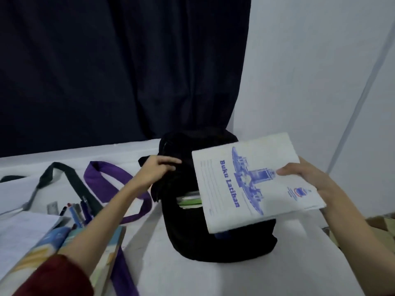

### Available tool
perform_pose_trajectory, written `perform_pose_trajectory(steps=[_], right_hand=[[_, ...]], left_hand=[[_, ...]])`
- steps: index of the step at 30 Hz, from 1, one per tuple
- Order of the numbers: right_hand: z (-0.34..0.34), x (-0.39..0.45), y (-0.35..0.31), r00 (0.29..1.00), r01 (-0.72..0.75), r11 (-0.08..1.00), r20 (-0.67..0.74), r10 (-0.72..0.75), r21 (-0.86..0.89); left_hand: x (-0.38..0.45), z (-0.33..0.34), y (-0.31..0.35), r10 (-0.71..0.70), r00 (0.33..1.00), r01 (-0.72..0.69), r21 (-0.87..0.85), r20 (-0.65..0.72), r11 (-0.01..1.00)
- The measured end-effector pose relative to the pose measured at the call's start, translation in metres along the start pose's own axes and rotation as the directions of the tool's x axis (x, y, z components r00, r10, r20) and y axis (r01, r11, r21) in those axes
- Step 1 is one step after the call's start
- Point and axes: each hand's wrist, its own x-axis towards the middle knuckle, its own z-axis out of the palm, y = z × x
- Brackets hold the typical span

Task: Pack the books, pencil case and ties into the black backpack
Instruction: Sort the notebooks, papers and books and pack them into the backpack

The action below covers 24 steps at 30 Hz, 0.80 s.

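The black backpack [222, 242] stands upright on the white table, its top open, with green and white book edges [189, 200] showing inside. My left hand [159, 168] grips the black flap at the bag's upper left. My right hand [307, 180] holds a white exercise book [245, 184] with blue print, flat and tilted, just above the bag's opening. A purple tie [111, 178] lies looped left of the bag, a black tie [70, 180] beside it. Several pens [75, 212] lie near them.
A stack of books [42, 248] sits at the lower left under my left forearm. A dark curtain [119, 67] hangs behind the table, a white wall to its right. A brown cardboard box [382, 227] shows at the right edge.
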Motion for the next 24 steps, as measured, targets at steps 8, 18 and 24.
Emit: perform_pose_trajectory(steps=[8,18,24], right_hand=[[0.005,0.039,0.005,0.984,-0.165,0.963,0.038,0.177,-0.214],[0.079,0.126,0.056,0.946,0.098,0.864,-0.315,0.073,0.494],[0.104,0.122,0.051,0.979,-0.200,0.979,0.032,0.201,-0.028]], left_hand=[[0.049,-0.052,0.106,0.024,0.977,-0.083,-0.271,-0.214,0.959],[0.082,-0.033,0.149,0.384,0.915,-0.258,0.552,-0.125,0.793],[0.083,-0.035,0.162,0.349,0.937,-0.258,0.680,0.004,0.686]])
